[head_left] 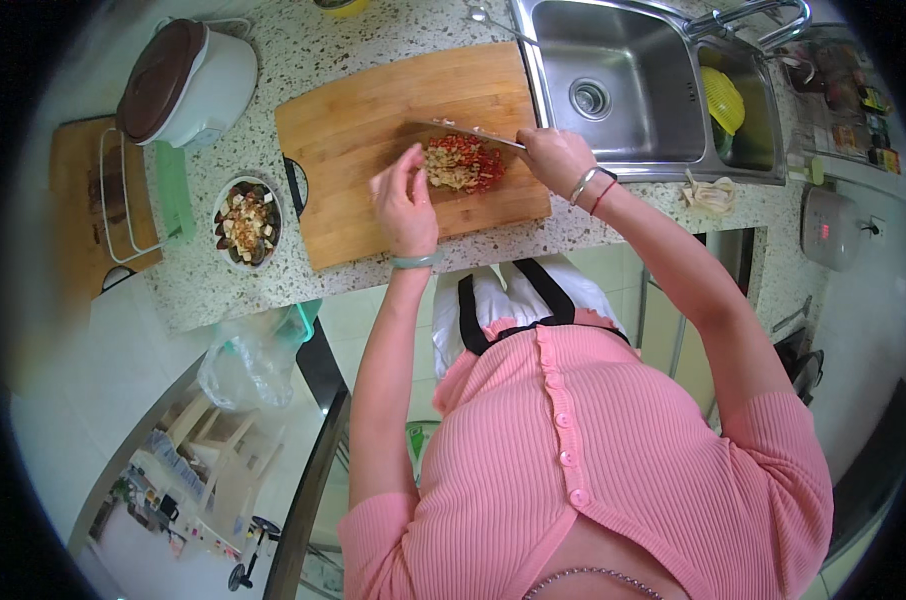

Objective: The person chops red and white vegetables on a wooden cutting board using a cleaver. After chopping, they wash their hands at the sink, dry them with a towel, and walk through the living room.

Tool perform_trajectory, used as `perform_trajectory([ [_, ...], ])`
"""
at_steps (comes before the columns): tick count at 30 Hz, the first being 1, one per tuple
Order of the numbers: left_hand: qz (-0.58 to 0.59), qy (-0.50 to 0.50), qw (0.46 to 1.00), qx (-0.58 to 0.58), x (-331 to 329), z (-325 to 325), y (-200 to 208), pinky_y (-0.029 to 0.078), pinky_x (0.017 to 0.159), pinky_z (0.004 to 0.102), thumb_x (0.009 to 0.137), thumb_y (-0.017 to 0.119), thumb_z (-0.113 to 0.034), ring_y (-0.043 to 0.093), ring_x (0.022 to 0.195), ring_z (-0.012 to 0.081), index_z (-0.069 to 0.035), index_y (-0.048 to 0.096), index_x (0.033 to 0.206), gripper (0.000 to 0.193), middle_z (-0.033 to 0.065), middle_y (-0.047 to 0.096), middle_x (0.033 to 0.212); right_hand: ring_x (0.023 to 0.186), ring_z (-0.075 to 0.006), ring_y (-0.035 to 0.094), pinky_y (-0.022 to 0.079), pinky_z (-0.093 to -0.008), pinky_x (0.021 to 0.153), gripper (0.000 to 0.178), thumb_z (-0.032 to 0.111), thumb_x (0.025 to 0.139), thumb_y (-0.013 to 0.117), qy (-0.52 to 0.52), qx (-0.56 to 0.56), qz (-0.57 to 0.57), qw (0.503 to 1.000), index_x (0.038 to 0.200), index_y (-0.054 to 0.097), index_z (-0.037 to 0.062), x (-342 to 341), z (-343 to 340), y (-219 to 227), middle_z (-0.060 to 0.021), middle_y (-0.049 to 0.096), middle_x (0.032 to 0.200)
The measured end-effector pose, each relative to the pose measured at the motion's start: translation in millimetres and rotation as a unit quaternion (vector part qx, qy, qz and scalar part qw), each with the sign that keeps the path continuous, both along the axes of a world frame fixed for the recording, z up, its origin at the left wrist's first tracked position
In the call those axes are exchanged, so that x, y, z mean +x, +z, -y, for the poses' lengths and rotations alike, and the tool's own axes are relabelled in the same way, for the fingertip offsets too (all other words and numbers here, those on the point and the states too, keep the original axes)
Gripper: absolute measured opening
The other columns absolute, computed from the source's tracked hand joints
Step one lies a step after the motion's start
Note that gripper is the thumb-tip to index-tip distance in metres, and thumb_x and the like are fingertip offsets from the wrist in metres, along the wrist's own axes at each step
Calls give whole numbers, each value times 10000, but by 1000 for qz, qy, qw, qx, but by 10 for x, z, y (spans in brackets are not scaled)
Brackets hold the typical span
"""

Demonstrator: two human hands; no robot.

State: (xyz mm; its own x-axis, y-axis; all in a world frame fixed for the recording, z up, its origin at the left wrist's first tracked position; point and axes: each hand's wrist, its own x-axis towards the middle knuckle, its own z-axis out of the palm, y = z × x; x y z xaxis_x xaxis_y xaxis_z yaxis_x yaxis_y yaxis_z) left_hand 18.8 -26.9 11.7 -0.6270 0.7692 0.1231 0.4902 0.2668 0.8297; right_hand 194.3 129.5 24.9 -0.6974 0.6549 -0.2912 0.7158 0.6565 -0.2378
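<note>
Bamboo cutting board [363, 140] on speckled stone counter [613, 222], just left of steel sink [613, 60]. On board's right part, heap of chopped red and pale bits [463, 165]. Right hand [555, 158] clamped on handle of cleaver [470, 130], blade lying over far edge of heap, pointing left. Left hand [405, 200] at heap's left side, fingers curled together, fingertips [416, 160] touching or nearly touching chopped bits; holding nothing. Pale green bangle on left wrist, silver bangle and red cord on right wrist.

Left of board, small round bowl [246, 222] filled with dark and pale diced pieces. Farther left and far, white rice cooker [188, 80] with brown lid. Below cooker, wire rack [123, 200] lying partly over second wooden board [83, 190] at counter's left end. Green strip [173, 190] between rack and bowl; kind not clear.

In sink's right basin, yellow strainer [723, 98]. Just right of right forearm, near sink's front edge, pale bundle of strips [711, 195]. Far right, small grey appliance [831, 228] with red light. Below counter at left, clear plastic bag [248, 365] hanging beside a teal container. Pink ribbed cardigan in near part of view.
</note>
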Motion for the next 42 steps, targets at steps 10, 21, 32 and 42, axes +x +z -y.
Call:
perform_trajectory([
  [10, -365, -171, 909, -108, -485, -240, 216, 356, 920, 444, 750, 750, -146, 542, 999, 194, -248, 656, 1108, 384, -19, 598, 998, 773, -347, 697, 565, -437, 656, 205, 213, 898, 549, 108, -57, 39, 992, 858, 689, 69, -247, 24, 496, -168, 699, 819],
  [21, -346, -189, 915, -90, -374, -264, 21, 398, 901, 436, 828, 662, -177, 531, 890, 213, -214, 647, 949, 128, -4, 540, 859, 779, -347, 698, 564, -441, 671, 210, 198, 884, 543, 80, -49, 37, 995, 827, 699, 70, -148, 29, 204, -157, 702, 805],
  [32, -359, -199, 906, -104, -323, -136, -56, 389, 898, 430, 791, 685, -136, 532, 920, 197, -240, 661, 1010, 244, -14, 561, 898, 788, -350, 696, 563, -431, 690, 246, 235, 892, 560, 54, -85, 22, 995, 801, 701, 54, -90, 167, 166, -170, 700, 812],
  [42, -332, -205, 915, -103, -502, -340, 212, 347, 896, 416, 778, 723, -142, 538, 928, 194, -248, 678, 1039, 285, -25, 577, 898, 814, -352, 691, 561, -434, 707, 346, 364, 912, 588, 93, -79, 78, 989, 822, 713, 54, -313, -156, 541, -173, 701, 842],
])
